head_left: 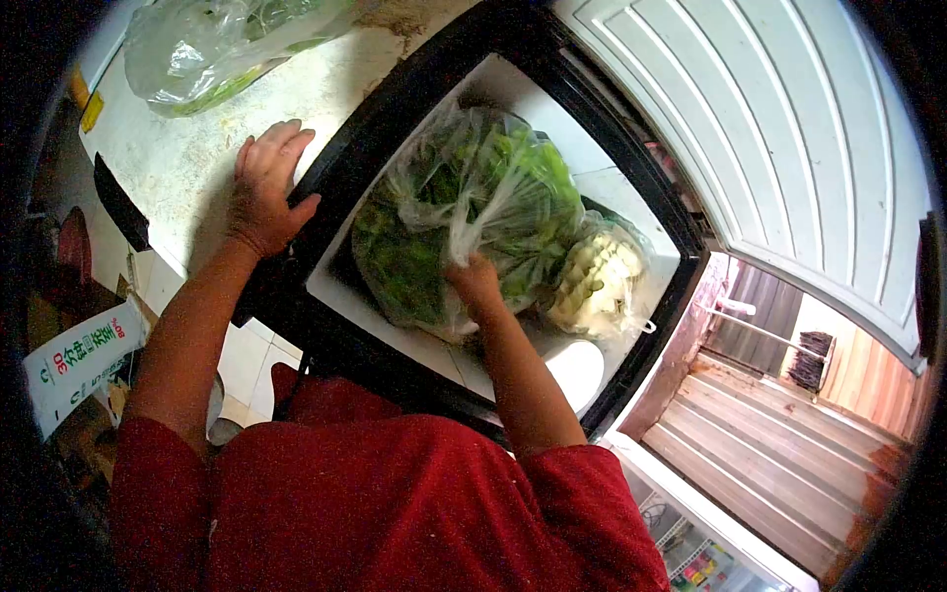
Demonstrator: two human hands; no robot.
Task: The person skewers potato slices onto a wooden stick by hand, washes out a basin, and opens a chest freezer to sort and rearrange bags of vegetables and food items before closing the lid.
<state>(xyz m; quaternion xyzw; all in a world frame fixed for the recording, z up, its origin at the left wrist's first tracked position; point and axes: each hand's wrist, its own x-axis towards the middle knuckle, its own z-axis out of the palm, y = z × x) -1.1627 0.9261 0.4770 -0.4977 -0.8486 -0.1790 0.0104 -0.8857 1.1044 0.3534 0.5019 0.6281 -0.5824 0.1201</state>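
Observation:
My right hand (475,284) is closed on the gathered plastic of a clear bag of leafy greens (513,178); its fingertips are partly hidden. The bag sits within the white walls of a black-rimmed container (380,94). Beside it, to the right, lies a clear bag with a pale cauliflower (597,276). My left hand (271,187) is empty, fingers stretched out over the pale worktop (178,163), beside the container's black rim.
Another clear bag with greens (217,59) rests on the worktop at upper left. A white ridged panel (779,118) rises at the right. Past it hangs a dark-bristled brush (811,357). A printed carton (84,355) stands at lower left.

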